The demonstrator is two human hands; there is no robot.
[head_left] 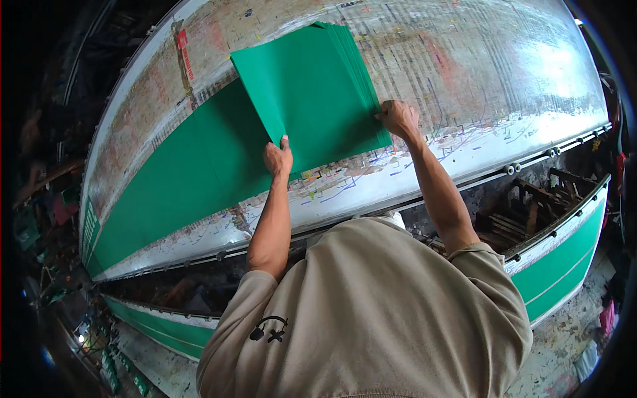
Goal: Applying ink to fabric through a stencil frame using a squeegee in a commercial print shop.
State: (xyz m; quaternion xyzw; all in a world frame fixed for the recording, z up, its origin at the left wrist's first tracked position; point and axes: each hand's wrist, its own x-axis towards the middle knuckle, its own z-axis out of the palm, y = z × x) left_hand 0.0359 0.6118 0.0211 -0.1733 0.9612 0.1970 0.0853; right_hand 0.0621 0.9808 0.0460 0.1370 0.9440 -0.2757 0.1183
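Tan shirt (391, 305) near, our left hand (277, 158) and right hand (401, 120) pinch green sheets (308, 89); uneven pulling could skew them.

Holding a green stack (312, 89) with both hands over a stained table (464, 89).
Gripping its near left corner with the left hand (278, 159), thumb pointing away; pinching the right edge, close to the near corner, with the right hand (400, 119). Covering part of a green layer (189, 166) with the stack. Wearing a tan shirt (378, 305) with a dark print (275, 336). Facing coloured strokes and grey smears on the table; having a green-sided trough (557, 282) below its near edge, wooden slats (533, 215) inside.
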